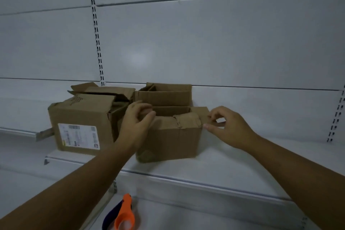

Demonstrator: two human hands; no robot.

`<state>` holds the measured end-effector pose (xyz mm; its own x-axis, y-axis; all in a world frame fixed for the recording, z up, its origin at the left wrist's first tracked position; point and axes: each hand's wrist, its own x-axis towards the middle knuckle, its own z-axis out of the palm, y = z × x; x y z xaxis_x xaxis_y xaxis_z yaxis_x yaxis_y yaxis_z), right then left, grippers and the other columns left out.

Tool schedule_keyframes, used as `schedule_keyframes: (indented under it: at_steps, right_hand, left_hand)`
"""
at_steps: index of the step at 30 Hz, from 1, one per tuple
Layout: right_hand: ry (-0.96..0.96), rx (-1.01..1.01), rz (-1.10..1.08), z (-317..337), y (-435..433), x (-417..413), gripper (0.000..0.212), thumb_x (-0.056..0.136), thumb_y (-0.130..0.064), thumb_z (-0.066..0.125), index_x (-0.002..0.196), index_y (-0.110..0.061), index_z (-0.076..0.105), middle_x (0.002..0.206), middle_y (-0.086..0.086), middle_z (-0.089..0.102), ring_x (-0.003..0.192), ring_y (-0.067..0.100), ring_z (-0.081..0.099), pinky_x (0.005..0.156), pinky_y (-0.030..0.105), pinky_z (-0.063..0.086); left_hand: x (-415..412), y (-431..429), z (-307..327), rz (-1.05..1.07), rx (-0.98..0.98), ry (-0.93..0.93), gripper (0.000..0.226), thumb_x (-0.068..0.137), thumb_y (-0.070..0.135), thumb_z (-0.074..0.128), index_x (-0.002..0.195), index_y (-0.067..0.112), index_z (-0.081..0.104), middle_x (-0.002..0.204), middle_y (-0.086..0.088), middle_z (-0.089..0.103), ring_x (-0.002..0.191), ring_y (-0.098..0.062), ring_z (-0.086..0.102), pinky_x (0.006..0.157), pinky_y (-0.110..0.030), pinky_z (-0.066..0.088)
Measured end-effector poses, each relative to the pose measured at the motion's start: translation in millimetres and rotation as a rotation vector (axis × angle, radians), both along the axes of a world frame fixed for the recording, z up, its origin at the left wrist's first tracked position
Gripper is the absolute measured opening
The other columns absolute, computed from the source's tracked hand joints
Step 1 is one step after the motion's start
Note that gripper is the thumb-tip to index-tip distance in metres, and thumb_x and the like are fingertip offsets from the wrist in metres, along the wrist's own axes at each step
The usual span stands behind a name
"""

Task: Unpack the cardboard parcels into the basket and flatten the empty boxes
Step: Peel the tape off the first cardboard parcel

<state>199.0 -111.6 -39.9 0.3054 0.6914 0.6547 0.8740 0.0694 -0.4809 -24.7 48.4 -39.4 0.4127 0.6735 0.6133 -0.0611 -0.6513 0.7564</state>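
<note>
A small brown cardboard box [173,140] stands on the white shelf [233,166], its top flaps partly up. My left hand [136,123] grips the box's upper left edge with curled fingers. My right hand [225,127] pinches the flap at the box's upper right corner. Behind it stands another opened box [168,95] against the back wall. To the left sits a larger opened box [82,121] with a white shipping label on its front. No basket is in view.
Orange-handled scissors [123,214] lie on the lower shelf at the bottom middle. White panelled back wall with slotted uprights [96,30] rises behind the boxes. The shelf runs on to the right of the small box.
</note>
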Motion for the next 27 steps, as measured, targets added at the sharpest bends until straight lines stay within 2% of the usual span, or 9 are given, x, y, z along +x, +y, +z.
schedule_keyframes:
  at_steps: [3, 7, 9, 12, 15, 18, 22, 24, 27]
  right_hand:
    - [0.146, 0.017, -0.011, -1.5, -3.5, 4.2, 0.019, 0.076, -0.027, 0.075, 0.083, -0.028, 0.057, 0.089, -0.009, 0.062, 0.076, 0.001, 0.061, 0.066, 0.012, 0.051]
    - [0.684, 0.125, 0.045, 3.5, -10.1, 6.2, 0.037, 0.078, -0.009, 0.072, 0.104, -0.024, 0.05, 0.101, 0.004, 0.055, 0.079, 0.015, 0.064, 0.06, 0.023, 0.056]
    - [0.905, 0.147, 0.008, 8.2, -16.0, 10.1, 0.051, 0.08, -0.009, 0.07, 0.117, -0.025, 0.039, 0.1, 0.003, 0.058, 0.085, 0.018, 0.065, 0.06, 0.025, 0.055]
    - [1.065, 0.059, 0.051, 16.9, -33.6, 19.8, 0.024, 0.087, -0.012, 0.06, 0.11, -0.005, 0.054, 0.094, 0.006, 0.066, 0.084, 0.016, 0.065, 0.062, 0.026, 0.054]
    - [0.945, -0.044, -0.016, 31.5, -61.0, 33.7, 0.011, 0.086, -0.01, 0.059, 0.094, -0.007, 0.067, 0.092, 0.01, 0.07, 0.084, 0.02, 0.066, 0.068, 0.029, 0.054]
    - [0.765, 0.152, -0.037, 49.1, -85.9, 48.7, 0.013, 0.087, -0.004, 0.057, 0.086, -0.012, 0.068, 0.085, 0.006, 0.07, 0.085, 0.02, 0.065, 0.075, 0.024, 0.052]
    - [0.266, 0.364, -0.112, 48.2, -105.5, 51.4, 0.031, 0.087, 0.003, 0.057, 0.101, -0.022, 0.069, 0.098, -0.008, 0.069, 0.094, 0.004, 0.064, 0.083, 0.008, 0.045]
    - [0.046, 0.298, -0.04, 35.2, -109.3, 53.2, 0.043, 0.083, 0.013, 0.056, 0.116, -0.015, 0.06, 0.116, -0.004, 0.063, 0.109, 0.008, 0.06, 0.096, 0.015, 0.042]
    - [-0.045, 0.108, -0.04, 25.1, -122.8, 71.9, 0.043, 0.082, 0.014, 0.058, 0.118, -0.01, 0.061, 0.125, -0.002, 0.059, 0.119, 0.011, 0.053, 0.103, 0.017, 0.037]
  left_hand:
    - [-4.3, -5.5, -3.2, -0.048, -0.132, -0.156, 0.076, 0.073, 0.027, 0.071, 0.135, 0.037, 0.028, 0.144, 0.003, 0.033, 0.127, -0.017, 0.04, 0.099, -0.034, 0.041]
    - [-0.4, -14.3, -0.1, -0.331, -0.484, -0.176, 0.099, 0.077, 0.006, 0.069, 0.146, 0.038, 0.006, 0.141, 0.0, 0.043, 0.121, -0.023, 0.049, 0.1, -0.045, 0.043]
    - [5.5, -24.8, -3.7, -0.33, -0.396, -0.122, 0.09, 0.077, 0.003, 0.068, 0.145, 0.036, 0.018, 0.134, 0.004, 0.048, 0.118, -0.018, 0.051, 0.09, -0.036, 0.049]
    - [18.2, -49.1, -4.5, -0.327, -0.209, -0.124, 0.069, 0.076, 0.0, 0.068, 0.126, 0.041, 0.044, 0.127, 0.012, 0.052, 0.116, -0.007, 0.051, 0.083, -0.026, 0.049]
    - [30.5, -68.0, 2.0, -0.406, -0.125, -0.173, 0.046, 0.073, 0.008, 0.072, 0.105, 0.037, 0.058, 0.117, 0.016, 0.059, 0.11, -0.003, 0.056, 0.087, -0.032, 0.052]
    - [47.8, -79.2, 15.6, -0.685, -0.4, -0.288, 0.028, 0.059, 0.033, 0.075, 0.086, 0.022, 0.074, 0.119, 0.006, 0.064, 0.109, -0.01, 0.061, 0.089, -0.031, 0.052]
    - [97.4, -79.1, 21.5, -0.416, -0.582, -0.121, 0.044, 0.083, 0.037, 0.065, 0.122, 0.022, 0.053, 0.117, 0.002, 0.064, 0.1, -0.014, 0.063, 0.081, -0.035, 0.052]
    - [120.3, -78.8, 17.4, -0.391, -0.736, 0.046, 0.052, 0.08, 0.036, 0.068, 0.125, 0.02, 0.047, 0.117, -0.003, 0.061, 0.101, -0.024, 0.06, 0.083, -0.048, 0.052]
    - [143.4, -82.4, 6.7, -0.321, -0.856, 0.031, 0.052, 0.082, 0.018, 0.069, 0.129, 0.013, 0.047, 0.115, -0.011, 0.062, 0.093, -0.026, 0.062, 0.066, -0.042, 0.054]
